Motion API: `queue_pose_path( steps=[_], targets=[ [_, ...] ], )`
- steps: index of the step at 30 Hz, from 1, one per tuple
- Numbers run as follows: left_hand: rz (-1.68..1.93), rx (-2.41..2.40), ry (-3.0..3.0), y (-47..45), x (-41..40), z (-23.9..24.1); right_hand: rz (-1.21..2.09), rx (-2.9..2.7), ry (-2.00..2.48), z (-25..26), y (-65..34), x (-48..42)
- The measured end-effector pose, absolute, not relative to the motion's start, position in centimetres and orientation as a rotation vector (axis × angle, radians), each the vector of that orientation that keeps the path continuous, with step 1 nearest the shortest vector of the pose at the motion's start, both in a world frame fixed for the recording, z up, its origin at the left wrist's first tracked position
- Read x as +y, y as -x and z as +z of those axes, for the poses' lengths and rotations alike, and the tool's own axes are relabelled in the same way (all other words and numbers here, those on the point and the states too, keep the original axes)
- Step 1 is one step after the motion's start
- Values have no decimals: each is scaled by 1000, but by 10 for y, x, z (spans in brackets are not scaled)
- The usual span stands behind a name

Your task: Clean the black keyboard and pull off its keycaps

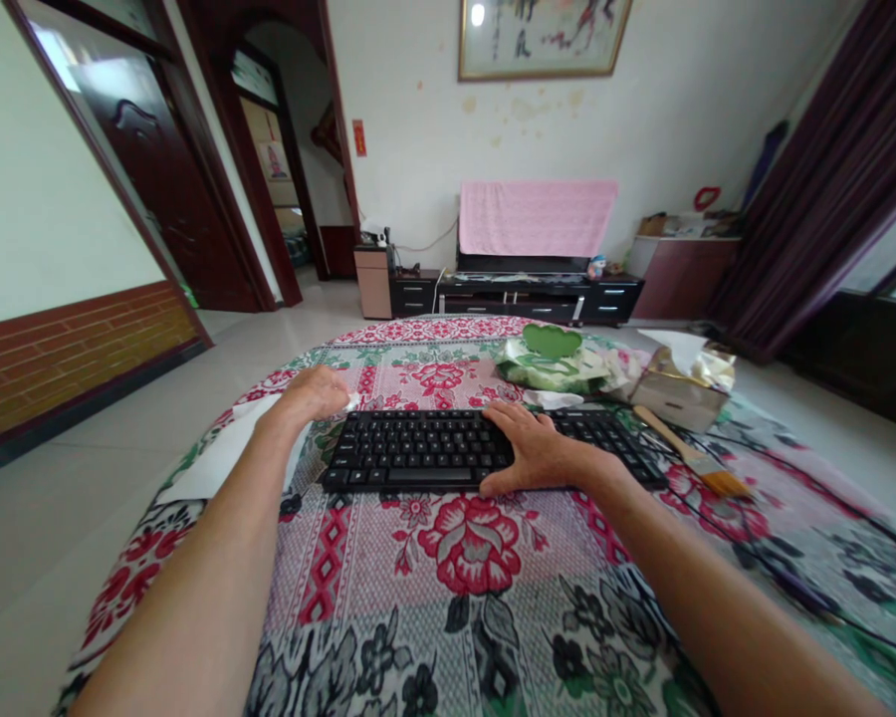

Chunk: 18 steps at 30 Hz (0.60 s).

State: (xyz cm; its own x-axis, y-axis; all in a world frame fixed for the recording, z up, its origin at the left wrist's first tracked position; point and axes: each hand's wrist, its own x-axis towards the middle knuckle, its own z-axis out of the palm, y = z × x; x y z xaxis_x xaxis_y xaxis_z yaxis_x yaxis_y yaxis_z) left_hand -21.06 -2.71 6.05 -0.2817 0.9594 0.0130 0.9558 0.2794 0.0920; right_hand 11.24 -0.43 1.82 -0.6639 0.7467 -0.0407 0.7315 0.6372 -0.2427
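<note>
A black computer keyboard (418, 448) lies flat on the flowered tablecloth in front of me. My right hand (527, 443) spans it right of the middle, with the fingertips by the back edge and the thumb by the front edge, holding it down. Near the keyboard's back left corner, my left hand (318, 393) is closed on a small white piece of tissue (353, 401), mostly hidden by the fingers. Under my left forearm lies a white sheet of paper (220, 458). Another crumpled white tissue (553, 399) sits just behind the keyboard.
A brush (691, 453) with a wooden handle lies right of the keyboard, among dark cables (747, 538). Behind it stands a tissue box (679, 388). A green and white packet (549, 360) is at the back of the table, whose flowered tablecloth (470, 548) has a rounded far edge.
</note>
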Motion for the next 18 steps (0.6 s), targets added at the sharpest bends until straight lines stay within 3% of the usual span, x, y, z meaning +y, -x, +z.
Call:
queue_pose_path(
  steps=[18],
  targets=[
    [336, 2488, -1751, 203, -57, 40, 340, -2804, 1221, 24, -110, -10]
  ],
)
